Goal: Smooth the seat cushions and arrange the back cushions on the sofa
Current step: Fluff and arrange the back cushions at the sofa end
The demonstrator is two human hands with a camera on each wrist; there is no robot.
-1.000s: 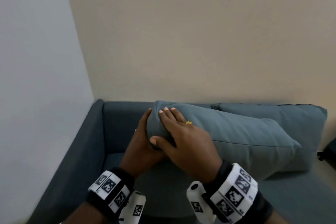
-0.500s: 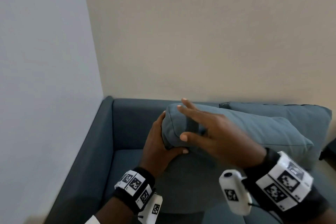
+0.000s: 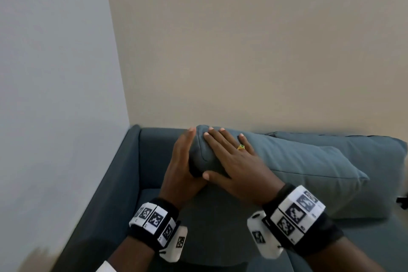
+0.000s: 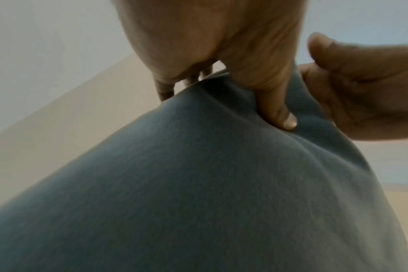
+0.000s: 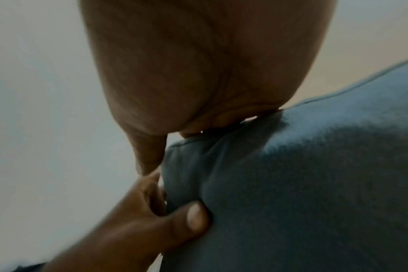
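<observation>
Beige wall [image 3: 242, 51] rises behind the dark blue sofa [image 3: 114, 183], which is pushed into the corner where a paler grey wall [image 3: 55, 73] meets it. On the sofa, the blue back cushion [image 3: 298, 165] I am handling lies tilted, its far long edge leaning at the sofa's backrest and its near end reaching down over the seat.

My left hand [image 3: 180, 174] is pressed flat against the cushion's left end, fingers straight and pointing up toward the backrest, with my thumb [image 4: 280, 110] dug into the fabric on the underside, so that end is pinched between thumb and palm. My right hand [image 3: 234, 165] lies spread on top of the same end, fingers fanned toward the backrest and its thumb [image 3: 212, 175] hooked over the near edge, just beside my left wrist. The two hands thus sandwich the cushion's corner, and the rest of it stretches away to the right of them. A gold ring [image 3: 241, 147] sits on one finger of my right hand.

Beyond the cushion, against the backrest at the sofa's right part, stands a second back cushion [image 3: 353, 146], partly hidden by the first; whether the two touch I cannot quite tell. Marker bands [image 3: 154, 219] wrap both my wrists.
</observation>
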